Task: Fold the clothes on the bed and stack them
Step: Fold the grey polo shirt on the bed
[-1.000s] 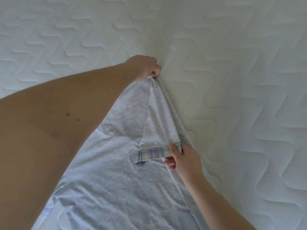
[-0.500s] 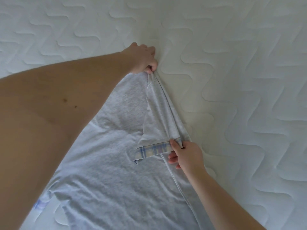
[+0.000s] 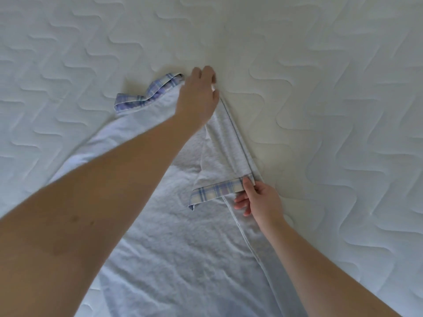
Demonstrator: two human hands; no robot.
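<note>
1. The grey shirt (image 3: 178, 248) lay spread flat on the white quilted mattress (image 3: 343, 110), running from the near edge toward the middle, with its right sleeve (image 3: 225, 152) already folded in over the body.
2. That sleeve's plaid cuff (image 3: 217, 191) sat across the shirt's right side, and the plaid collar (image 3: 151, 92) lay rumpled at the far end of the shirt.
3. My right hand (image 3: 258, 200) pinched the outer end of the cuff between thumb and fingers, pinning it at the shirt's long right edge.
4. My left hand (image 3: 199, 97) rested at the shoulder corner, just beside the collar; half a second before it had been clenched on that corner, and now the fingers looked looser, though whether they had let go of the cloth I could not tell.
5. In that same half second the collar had come into sight past my left arm.
6. I judged the sleeve fold as good as set, so the left side would want the same treatment before I folded the shirt up; no stack was in sight.
</note>
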